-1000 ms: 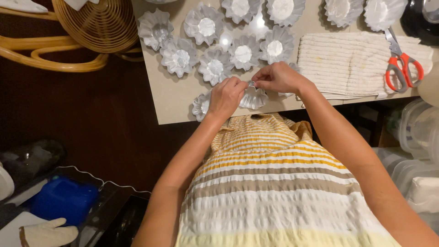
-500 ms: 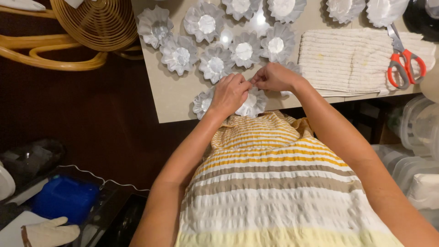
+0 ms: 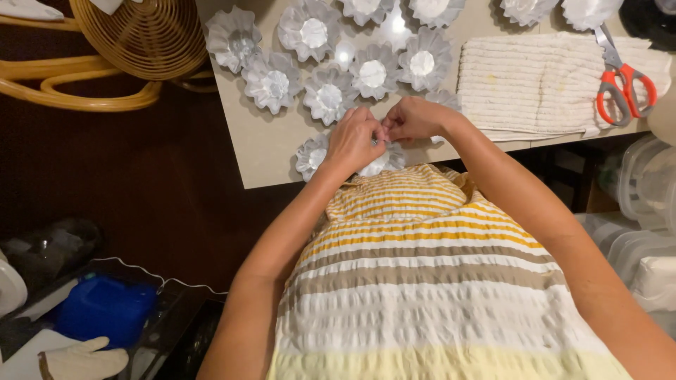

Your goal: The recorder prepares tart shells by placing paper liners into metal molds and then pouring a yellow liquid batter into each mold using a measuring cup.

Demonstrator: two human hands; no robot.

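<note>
Head view, looking straight down over the person's striped dress [image 3: 422,281] to the near edge of a beige table [image 3: 260,151]. Both forearms reach forward and converge at that edge. The left hand [image 3: 354,141] is curled, knuckles up, fingers bunched to a narrow pinch at its inner side. The right hand [image 3: 415,118] is likewise curled, its fingertips meeting those of the left. Between the two pinches sits a small piece of silvery foil, mostly hidden by the fingers; how it is gripped cannot be told exactly. Directly beneath the hands lies a pleated foil flower [image 3: 313,155], at the table's near edge, partly covered by the left hand and touching it.

Further back on the table, more foil flowers [image 3: 329,91] lie in a loose cluster, close together. To the right rests a folded white cloth [image 3: 535,88], with red-handled scissors [image 3: 623,84] lying on its far right part. A wicker basket [image 3: 141,35] stands at upper left, beside the table. A blue container [image 3: 102,309] and a pale glove [image 3: 81,359] sit low at left.

Compared with half a second ago, the hands remain together at the same spot over the same flower; the left wrist has shifted slightly, the pinch unchanged. The other objects have not moved.
</note>
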